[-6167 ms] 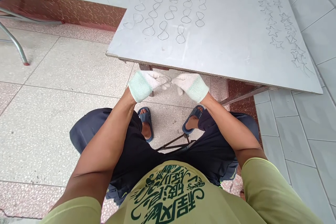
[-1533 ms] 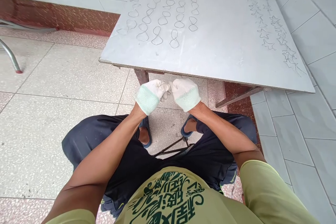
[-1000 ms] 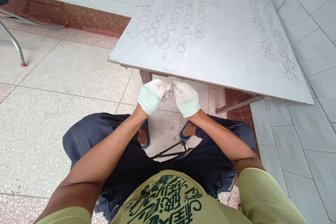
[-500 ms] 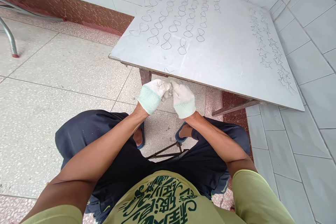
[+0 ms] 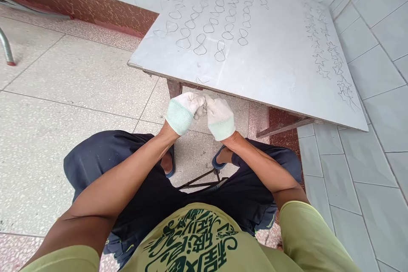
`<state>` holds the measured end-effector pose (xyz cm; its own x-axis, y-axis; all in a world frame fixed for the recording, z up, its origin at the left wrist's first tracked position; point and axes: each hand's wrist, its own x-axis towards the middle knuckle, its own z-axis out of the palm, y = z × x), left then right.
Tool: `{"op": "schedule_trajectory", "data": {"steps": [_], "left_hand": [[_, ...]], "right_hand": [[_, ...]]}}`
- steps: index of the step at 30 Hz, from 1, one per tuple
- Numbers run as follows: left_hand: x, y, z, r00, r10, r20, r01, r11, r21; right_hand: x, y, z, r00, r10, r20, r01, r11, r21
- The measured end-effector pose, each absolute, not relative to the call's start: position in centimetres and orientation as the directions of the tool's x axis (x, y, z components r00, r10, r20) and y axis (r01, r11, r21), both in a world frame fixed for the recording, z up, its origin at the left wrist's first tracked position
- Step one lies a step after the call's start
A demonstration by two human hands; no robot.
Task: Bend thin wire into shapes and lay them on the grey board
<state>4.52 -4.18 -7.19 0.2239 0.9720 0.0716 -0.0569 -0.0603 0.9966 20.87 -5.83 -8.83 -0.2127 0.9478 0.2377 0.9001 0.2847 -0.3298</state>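
Note:
Both my hands wear white gloves with pale green cuffs and meet just before the near edge of the table. The fingers of my left hand (image 5: pixel 188 105) are closed in a pinch on a thin wire. Pressed close against them, my right hand (image 5: pixel 219 114) pinches the same wire. A bent, angular end of the wire (image 5: pixel 201 81) shows above the gloves, against the table's edge. The fingers hide the rest of it.
On the white tabletop (image 5: pixel 270 63) lie rows of figure-eight wire shapes (image 5: pixel 219 51) at left and star-shaped wires (image 5: pixel 323 72) at right. Tiled walls (image 5: pixel 379 68) border the table. A metal chair leg (image 5: pixel 7 49) stands far left.
The whole view has shifted slightly, so table and hands appear a little higher and further left. My hands stay together in their pinch, with the wire end still showing above them.

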Motion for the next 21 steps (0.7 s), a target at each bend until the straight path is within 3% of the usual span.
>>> {"op": "schedule_trajectory", "data": {"steps": [4, 10, 16, 21], "left_hand": [[4.7, -3.5, -7.2, 0.244, 0.969, 0.048, -0.075, -0.031, 0.997], [3.8, -2.2, -6.4, 0.420, 0.906, -0.050, -0.170, 0.133, 0.976], [3.3, -2.5, -5.4, 0.319, 0.942, -0.107, -0.036, 0.125, 0.991], [3.1, -1.6, -6.2, 0.392, 0.916, -0.085, 0.090, 0.054, 0.994]], "right_hand": [[21.0, -5.5, -8.4, -0.219, 0.960, 0.175, 0.843, 0.276, -0.462], [20.6, -5.4, -8.7, -0.119, 0.987, 0.111, 0.644, 0.161, -0.748], [20.3, -4.8, -9.3, -0.102, 0.990, 0.098, 0.688, 0.142, -0.712], [20.7, -5.1, -9.8, -0.109, 0.979, 0.174, 0.742, 0.197, -0.641]]}}
